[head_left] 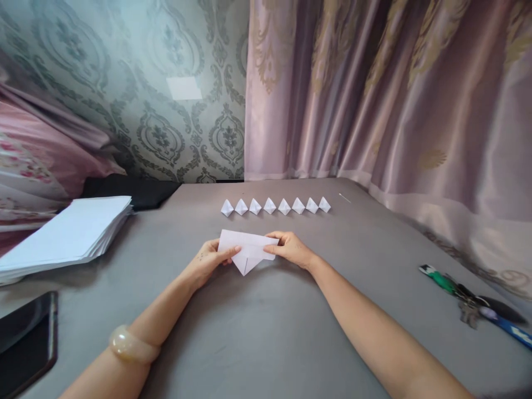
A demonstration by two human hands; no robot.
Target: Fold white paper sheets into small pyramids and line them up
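Between my two hands is a partly folded sheet of white paper [248, 244], held just above the table with a triangular point facing toward me and a crease down that point. My left hand [210, 259] pinches its left side, thumb on top. On the right side, my right hand [292, 248] grips the edge between thumb and fingers. The fingers behind the paper are partly hidden. Beyond the sheet stands a row of several small folded white paper shapes [270, 206], each pointed at the top.
A stack of white paper [70, 227] lies at the left, by a black cloth item [153, 194]. Nearer sits a dark phone [31, 338]. Keys [469, 313] with a green tag and blue strap rest at the right. A thin white stick [344, 198] lies near the curtain [316, 111].
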